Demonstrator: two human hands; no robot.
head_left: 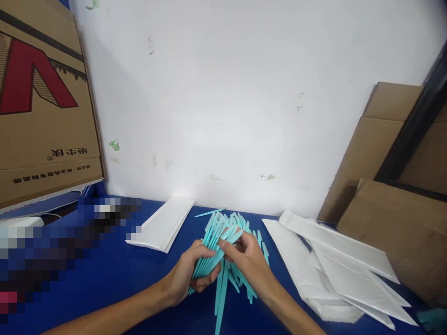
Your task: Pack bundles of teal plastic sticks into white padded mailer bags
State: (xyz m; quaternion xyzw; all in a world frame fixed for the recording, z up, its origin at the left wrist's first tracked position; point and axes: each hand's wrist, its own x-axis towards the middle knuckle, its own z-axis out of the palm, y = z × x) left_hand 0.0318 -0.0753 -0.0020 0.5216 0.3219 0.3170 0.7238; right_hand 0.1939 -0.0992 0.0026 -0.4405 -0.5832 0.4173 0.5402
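Note:
A bundle of slim teal plastic eyebrow razors [206,266], with tapered handles and broader, paler heads, is gripped in my left hand [188,266]. The thumb lies across the bundle and the fingers curl beneath it. My right hand [249,253] is closed at the bundle's upper right, thumb and fingers pinching a few razors [233,236] by their heads. A loose pile of the same razors [264,251] lies on the table behind and under my hands, partly hidden by them. One single razor [209,212] lies apart at the pile's back left.
On the blue table [139,288], folded white sheets or sleeves [164,223] lie at left, and several white packets [349,265] overlap at right. A printed carton [45,130] stands left; brown cardboard [394,232] leans right. The white wall [223,102] closes off the back.

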